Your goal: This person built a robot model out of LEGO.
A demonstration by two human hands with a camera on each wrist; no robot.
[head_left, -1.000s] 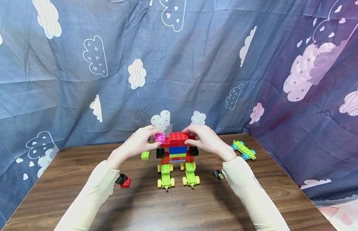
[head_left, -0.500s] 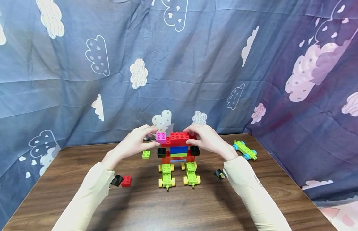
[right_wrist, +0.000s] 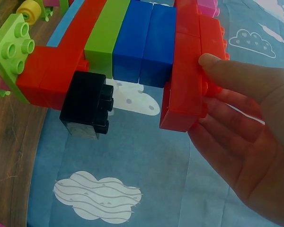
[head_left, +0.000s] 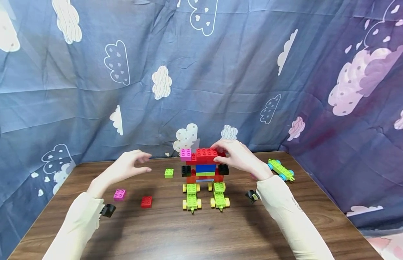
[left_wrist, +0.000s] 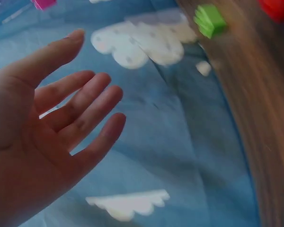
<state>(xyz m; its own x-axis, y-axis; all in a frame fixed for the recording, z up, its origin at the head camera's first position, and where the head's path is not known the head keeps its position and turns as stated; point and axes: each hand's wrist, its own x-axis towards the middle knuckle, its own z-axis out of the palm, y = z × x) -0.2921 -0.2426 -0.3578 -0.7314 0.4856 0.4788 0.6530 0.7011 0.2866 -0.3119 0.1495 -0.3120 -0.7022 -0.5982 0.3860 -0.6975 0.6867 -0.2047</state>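
A toy figure of building bricks stands on two lime wheeled bases [head_left: 191, 197] with yellow wheels. Its body stacks red, lime and blue bricks [head_left: 206, 168], flanked by black bricks [right_wrist: 85, 99]. On top, a pink brick [head_left: 185, 154] sits at the left end of the red row, beside a wide red brick [head_left: 206, 154]. My right hand [head_left: 237, 157] pinches that red brick at its right end, thumb in front and fingers behind. Away to the left, my left hand [head_left: 125, 168] hovers above the table, fingers relaxed and holding nothing; its palm shows in the left wrist view.
Loose on the wooden table [head_left: 162, 231] lie a pink brick [head_left: 120, 194], a red brick [head_left: 146, 202] and a lime brick [head_left: 169, 173]. A lime wheeled base with blue wheels [head_left: 281, 170] is at the right. A cloud-patterned blue cloth [head_left: 201, 90] hangs behind.
My left hand has come off the pink brick on top of the figure and moved left and slightly down. The right hand stays at the red brick. The head view has shifted slightly.
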